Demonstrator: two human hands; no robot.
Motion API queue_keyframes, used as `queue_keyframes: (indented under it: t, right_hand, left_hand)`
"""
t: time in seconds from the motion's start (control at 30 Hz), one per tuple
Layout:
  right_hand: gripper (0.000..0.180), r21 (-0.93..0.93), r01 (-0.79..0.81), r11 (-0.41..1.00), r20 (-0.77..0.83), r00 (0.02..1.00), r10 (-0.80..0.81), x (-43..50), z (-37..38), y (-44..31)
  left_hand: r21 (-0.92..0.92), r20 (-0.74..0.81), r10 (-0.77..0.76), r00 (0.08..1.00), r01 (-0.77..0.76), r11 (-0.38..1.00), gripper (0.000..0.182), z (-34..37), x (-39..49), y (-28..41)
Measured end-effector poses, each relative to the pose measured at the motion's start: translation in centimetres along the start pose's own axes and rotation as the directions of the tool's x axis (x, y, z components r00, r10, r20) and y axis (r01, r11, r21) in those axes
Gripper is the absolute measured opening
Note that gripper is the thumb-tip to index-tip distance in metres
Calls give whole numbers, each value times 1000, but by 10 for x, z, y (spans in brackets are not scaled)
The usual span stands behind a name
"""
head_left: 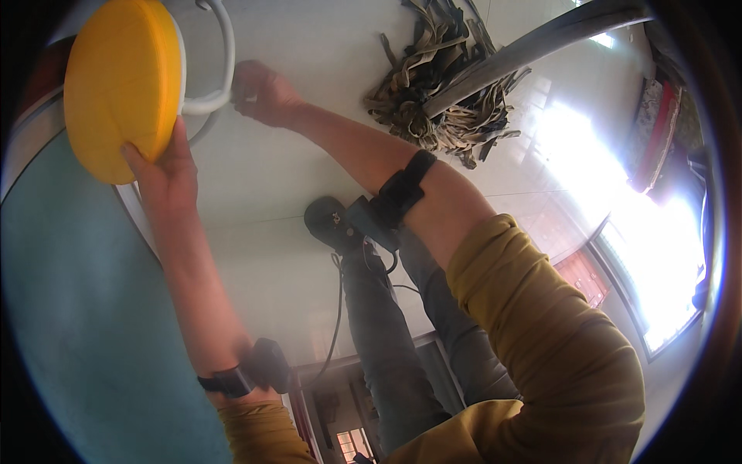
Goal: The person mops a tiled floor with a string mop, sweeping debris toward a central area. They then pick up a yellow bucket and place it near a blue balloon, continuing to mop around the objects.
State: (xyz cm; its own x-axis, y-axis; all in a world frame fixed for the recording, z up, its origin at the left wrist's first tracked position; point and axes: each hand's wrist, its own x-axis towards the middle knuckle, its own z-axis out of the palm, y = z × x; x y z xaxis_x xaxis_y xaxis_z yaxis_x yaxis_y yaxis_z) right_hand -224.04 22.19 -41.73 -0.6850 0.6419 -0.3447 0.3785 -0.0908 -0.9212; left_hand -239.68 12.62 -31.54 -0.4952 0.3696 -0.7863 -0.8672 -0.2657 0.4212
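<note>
A round yellow padded seat [119, 93] stands tilted up on its edge at the upper left, with a pale rim along its right side. My left hand [168, 171] grips its lower edge, thumb on the yellow face and fingers behind. A curved white tube [227, 64] runs from the rim, apparently part of the same stool or chair. Beside that tube is my right hand [264, 95], its fingers curled. Blur hides whether the right hand holds anything or touches the tube.
A rag-strip mop head [452, 87] lies on the pale tiled floor [324, 46], its grey handle [539, 49] slanting to the upper right. A teal surface [98, 301] fills the left side. A dark shoe [330, 223] and cables [338, 313] show below. Bright glare lies right.
</note>
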Motion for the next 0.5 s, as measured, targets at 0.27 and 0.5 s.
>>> queue_keyframes:
  t: [0.27, 0.5]
  right_hand:
    - [49, -92, -17, 996, -160, 987, 2, 17, -2, 13]
    - [39, -208, -80, 975, -52, 996, 70, 29, -18, 33]
  left_hand:
    - [43, 32, 63, 998, -64, 997, 49, 4, 0, -33]
    - [192, 12, 209, 978, -207, 959, 52, 4, 1, -68]
